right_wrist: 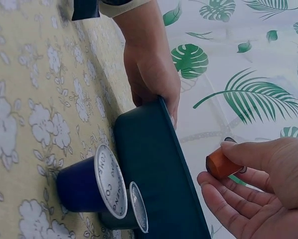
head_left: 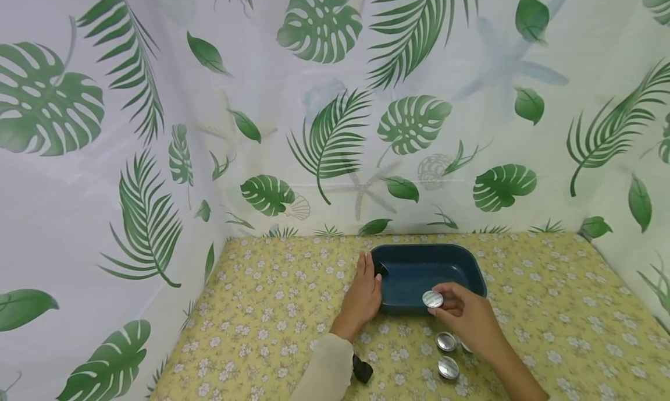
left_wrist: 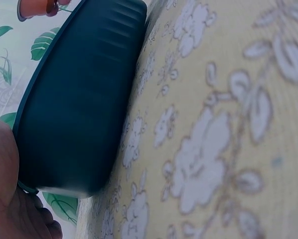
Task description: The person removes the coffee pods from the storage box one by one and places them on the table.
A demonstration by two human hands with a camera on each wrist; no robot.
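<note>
A dark blue-green rectangular tub (head_left: 429, 315) sits on the table. My left hand (head_left: 362, 293) grips its left end, thumb at the rim and fingers along the outside. In my right hand (head_left: 468, 316), thumb and fingers pinch an orange coffee capsule (right_wrist: 223, 163) with a silver lid, held above the tub's near rim. Below that hand, coffee capsules stand lid up: one silver-lidded capsule (head_left: 446, 341), a nearer capsule (head_left: 448, 367), and another mostly hidden by the right hand. The right wrist view shows a dark blue capsule (right_wrist: 79, 186) and a dark greenish capsule (right_wrist: 118, 220).
A yellow floral cloth (head_left: 272, 331) covers the table. White leaf-printed sheeting (head_left: 335, 156) hangs behind and at both sides. Inside the tub's left end is a small dark shape (head_left: 381, 268), its kind unclear. A black strap piece (head_left: 362, 369) shows at the left wrist.
</note>
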